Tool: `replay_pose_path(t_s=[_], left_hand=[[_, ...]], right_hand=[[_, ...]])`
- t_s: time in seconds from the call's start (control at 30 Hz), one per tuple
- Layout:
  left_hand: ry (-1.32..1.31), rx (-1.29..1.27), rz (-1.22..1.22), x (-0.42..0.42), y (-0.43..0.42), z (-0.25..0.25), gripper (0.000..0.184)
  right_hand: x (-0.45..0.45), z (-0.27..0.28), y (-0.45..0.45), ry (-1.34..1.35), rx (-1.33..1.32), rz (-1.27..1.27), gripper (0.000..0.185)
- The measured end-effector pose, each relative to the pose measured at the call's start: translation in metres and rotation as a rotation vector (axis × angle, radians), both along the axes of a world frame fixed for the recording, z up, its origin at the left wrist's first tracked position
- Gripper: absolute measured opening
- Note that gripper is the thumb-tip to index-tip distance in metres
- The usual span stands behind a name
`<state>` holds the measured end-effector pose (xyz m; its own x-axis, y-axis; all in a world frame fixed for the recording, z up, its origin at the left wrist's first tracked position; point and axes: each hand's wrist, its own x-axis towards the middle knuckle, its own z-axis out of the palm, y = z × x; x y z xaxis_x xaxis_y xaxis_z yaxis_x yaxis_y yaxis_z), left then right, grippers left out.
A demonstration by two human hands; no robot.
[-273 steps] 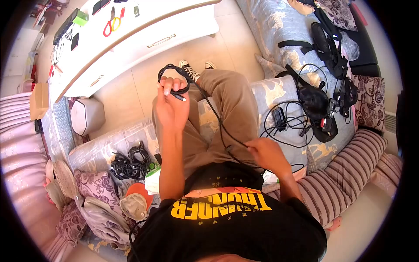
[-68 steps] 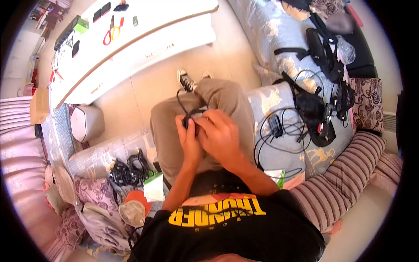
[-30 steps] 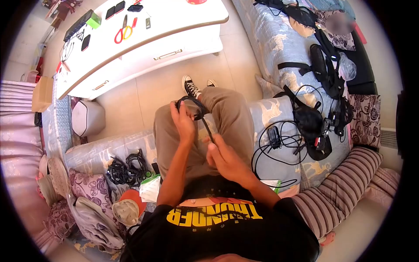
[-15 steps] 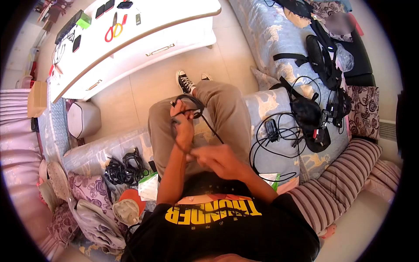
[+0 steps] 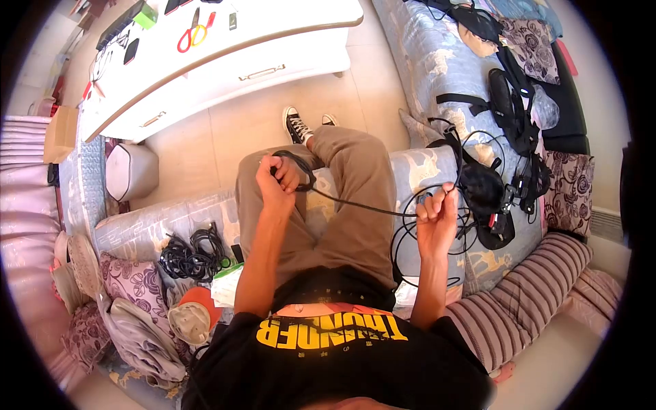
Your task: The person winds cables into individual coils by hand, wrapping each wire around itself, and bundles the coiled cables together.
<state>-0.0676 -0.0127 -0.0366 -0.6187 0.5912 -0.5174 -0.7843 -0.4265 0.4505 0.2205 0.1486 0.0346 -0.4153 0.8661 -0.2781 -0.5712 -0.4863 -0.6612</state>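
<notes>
A black cable runs across my lap from one hand to the other. Over my left thigh, my left hand is closed around it, with several loops of the cable bunched beside the fingers. Out to the right, above the sofa seat, my right hand pinches the same cable between thumb and fingers. Below and behind that hand, more black cable lies in loose loops on the sofa. Whether those loops join the stretched length I cannot tell.
Bundled black cables and an orange-and-beige cap lie to my left. Black bags and straps cover the sofa's right part. Ahead stands a white table with scissors on it. A grey bin is on the floor.
My right hand has swung from near my waist out to the right, drawing the cable straight across my lap. My left hand keeps its grip over the left thigh.
</notes>
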Motion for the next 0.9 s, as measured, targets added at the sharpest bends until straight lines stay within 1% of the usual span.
replay_pose_path(t_s=[0.1, 0.13, 0.2, 0.23, 0.27, 0.33, 0.37, 0.47, 0.5, 0.57, 0.6, 0.63, 0.67, 0.7, 0.73, 0.8, 0.83, 0.9], left_hand=[[0.026, -0.069, -0.260, 0.015, -0.006, 0.029, 0.018], [0.085, -0.065, -0.402, 0.020, -0.009, 0.035, 0.017], [0.199, -0.050, -0.691, 0.029, -0.015, 0.046, 0.016], [0.193, -0.027, -0.769, 0.036, -0.017, 0.053, 0.014], [0.282, -0.086, -0.840, 0.043, -0.015, 0.062, 0.015], [0.466, -0.196, -0.985, 0.060, -0.010, 0.078, 0.018], [0.640, -0.246, -1.037, 0.070, -0.007, 0.081, 0.021], [0.737, -0.139, -1.166, 0.098, -0.004, 0.069, 0.020], [0.689, -0.146, -1.255, 0.105, -0.005, 0.067, 0.020], [0.710, -0.143, -1.262, 0.115, -0.003, 0.066, 0.021], [0.720, -0.142, -1.265, 0.118, -0.003, 0.066, 0.021], [0.636, -0.155, -1.246, 0.121, -0.004, 0.066, 0.021], [0.643, -0.183, -1.226, 0.122, -0.006, 0.067, 0.020], [0.652, -0.209, -1.205, 0.120, -0.007, 0.068, 0.020], [0.666, -0.237, -1.182, 0.118, -0.007, 0.068, 0.020], [0.673, -0.365, -0.986, 0.116, -0.006, 0.061, 0.021], [0.675, -0.429, -0.881, 0.115, -0.006, 0.056, 0.021], [0.737, -0.500, -0.723, 0.107, -0.006, 0.045, 0.020]], right_hand=[[-0.006, 0.001, 0.020, -0.227, 0.122, 0.011, 0.026], [-0.008, 0.002, 0.029, -0.275, 0.147, 0.073, 0.027], [-0.022, 0.003, 0.042, -0.465, 0.225, 0.161, 0.028], [-0.028, -0.001, 0.048, -0.477, 0.247, 0.226, 0.027], [-0.035, -0.005, 0.056, -0.491, 0.272, 0.292, 0.027], [-0.055, -0.010, 0.063, -0.470, 0.235, 0.355, 0.024], [-0.066, -0.015, 0.067, -0.467, 0.216, 0.399, 0.022], [-0.103, -0.018, 0.065, -0.420, 0.153, 0.526, 0.018], [-0.113, -0.018, 0.061, -0.373, 0.145, 0.571, 0.019], [-0.131, -0.021, 0.052, -0.271, 0.125, 0.664, 0.021], [-0.138, -0.022, 0.049, -0.278, 0.140, 0.704, 0.022], [-0.144, -0.023, 0.047, -0.285, 0.153, 0.744, 0.023], [-0.147, -0.024, 0.045, -0.293, 0.164, 0.785, 0.023], [-0.149, -0.027, 0.044, -0.318, 0.147, 0.848, 0.032], [-0.149, -0.029, 0.038, -0.334, 0.147, 0.871, 0.035], [-0.148, -0.031, 0.019, -0.361, 0.151, 0.920, 0.042], [-0.145, -0.037, 0.014, -0.329, 0.154, 0.975, 0.052], [-0.129, -0.037, 0.003, -0.371, 0.364, 0.920, 0.051]])
